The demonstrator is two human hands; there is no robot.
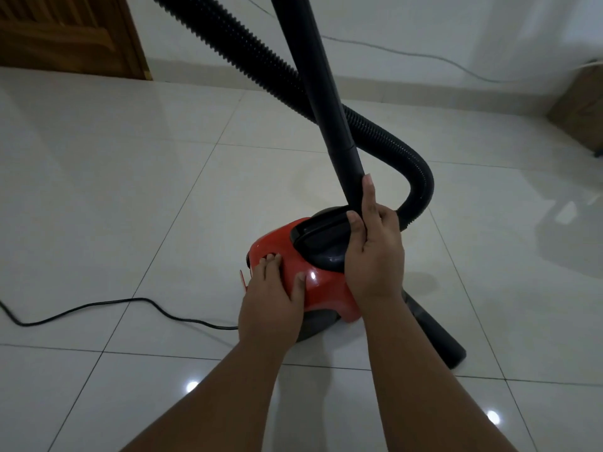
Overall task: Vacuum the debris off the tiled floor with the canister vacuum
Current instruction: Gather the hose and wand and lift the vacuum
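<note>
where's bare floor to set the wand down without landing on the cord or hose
Widest bare patch: the tiled floor left of the red canister, between the wooden door and the power cord. Also free: the tiles right of the hose. Crowded: around the canister, where both hands, the wand and the floor nozzle meet.

There is one view only, from a wide-angle camera on the person's head. It looks forward and steeply down, close above both forearms, at the tiled floor, with a wall at the top edge.
</note>
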